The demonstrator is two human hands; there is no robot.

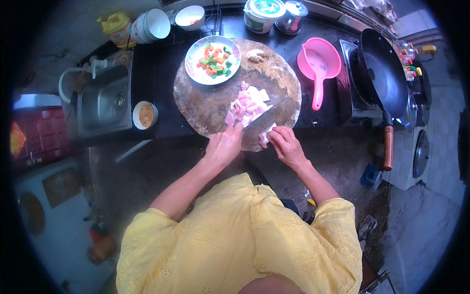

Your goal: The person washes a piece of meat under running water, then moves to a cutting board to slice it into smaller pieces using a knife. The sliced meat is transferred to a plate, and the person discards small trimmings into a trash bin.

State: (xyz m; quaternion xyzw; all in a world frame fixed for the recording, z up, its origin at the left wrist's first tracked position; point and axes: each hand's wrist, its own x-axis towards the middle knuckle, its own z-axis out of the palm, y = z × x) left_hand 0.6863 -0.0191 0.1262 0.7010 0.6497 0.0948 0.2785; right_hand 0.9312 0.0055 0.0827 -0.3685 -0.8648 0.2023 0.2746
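A round wooden chopping board [205,106] lies before me with a pile of sliced raw pale pink meat [249,103] on it. A broad, dark kitchen knife blade [270,113] lies flat-looking along the pile's right side. My left hand [223,145] is closed at the blade's near end, by the meat's lower tip; its fingers hide the handle. Between the fingertips of my right hand [288,145] is a small piece of meat [265,138], at the board's near right edge. A flowered plate [192,73] of diced orange and green vegetables [214,62] rests on the board's far left.
Ginger-like root [255,56] sits at the board's far side. Rightward are a pink plastic ladle [318,60] and a black wok [385,73], its wooden handle [388,147] jutting past the counter edge. Leftward stand a small bowl [145,115] and a steel sink [104,99].
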